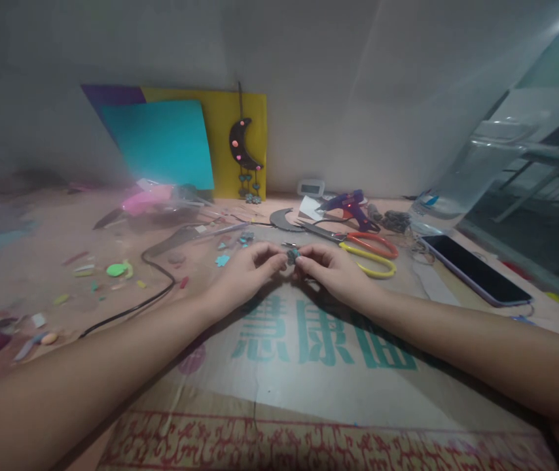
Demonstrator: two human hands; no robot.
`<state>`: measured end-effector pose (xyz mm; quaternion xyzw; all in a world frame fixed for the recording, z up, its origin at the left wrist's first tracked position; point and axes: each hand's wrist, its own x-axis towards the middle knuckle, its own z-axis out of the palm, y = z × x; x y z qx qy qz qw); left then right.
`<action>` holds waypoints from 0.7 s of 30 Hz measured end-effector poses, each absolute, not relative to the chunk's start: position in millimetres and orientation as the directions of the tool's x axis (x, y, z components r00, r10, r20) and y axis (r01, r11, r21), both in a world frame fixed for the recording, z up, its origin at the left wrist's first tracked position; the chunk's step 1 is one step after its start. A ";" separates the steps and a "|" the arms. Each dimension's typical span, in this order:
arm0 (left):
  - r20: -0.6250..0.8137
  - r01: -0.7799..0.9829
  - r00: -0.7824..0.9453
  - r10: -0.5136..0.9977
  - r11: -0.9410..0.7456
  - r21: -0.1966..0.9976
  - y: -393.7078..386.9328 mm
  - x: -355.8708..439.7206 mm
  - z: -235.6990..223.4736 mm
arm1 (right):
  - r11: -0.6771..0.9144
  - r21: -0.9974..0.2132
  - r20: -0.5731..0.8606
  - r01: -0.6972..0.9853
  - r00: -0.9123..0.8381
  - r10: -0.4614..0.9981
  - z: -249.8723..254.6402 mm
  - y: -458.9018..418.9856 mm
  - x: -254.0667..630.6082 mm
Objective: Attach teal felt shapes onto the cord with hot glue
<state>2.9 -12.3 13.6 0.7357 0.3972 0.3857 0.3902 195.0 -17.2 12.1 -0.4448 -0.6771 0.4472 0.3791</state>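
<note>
Left hand (260, 263): one, thumb and forefinger closed on one side of a small blue-grey piece (293, 256). Right hand (332, 265): one, in a matching fingertip pinch on the opposite side. Location of piece: between the two hands, above a printed sheet (270, 392). Step in hand, as judged: close two-handed handling of the piece. Next move, as judged: calls for a light, steady pinch and fine control from both hands. Appearance: irregular, lumpy outline, dull surface; finer detail blurred, partly hidden by fingers. Surroundings, clock-face from the piece: grey crescent (279, 221), 12 o'clock; glue gun (351, 206), 2 o'clock; scissors (341, 238), 2 to 3 o'clock, beside the right hand; phone (476, 269), 3 o'clock; bright blue flower shape (222, 261), 9 o'clock.
</note>
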 end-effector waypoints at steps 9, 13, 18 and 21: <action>0.261 0.299 0.380 0.888 -0.385 0.873 -13.0 3.6 13.8 | 0.203 -0.943 0.110 0.262 -0.331 0.937 10.3 -15.6 197.2; 0.272 0.319 0.364 0.891 -0.394 0.862 -13.3 3.8 15.2 | 0.240 -0.925 0.140 0.295 -0.322 0.936 12.7 -16.9 196.8; 0.276 0.311 0.355 0.894 -0.391 0.867 -13.2 4.9 16.1 | 0.265 -0.943 0.192 0.200 -0.322 0.927 12.1 -14.8 195.1; 0.285 0.331 0.339 0.896 -0.398 0.856 -12.3 4.5 14.8 | 0.293 -0.925 0.204 0.242 -0.335 0.920 11.4 -14.5 193.6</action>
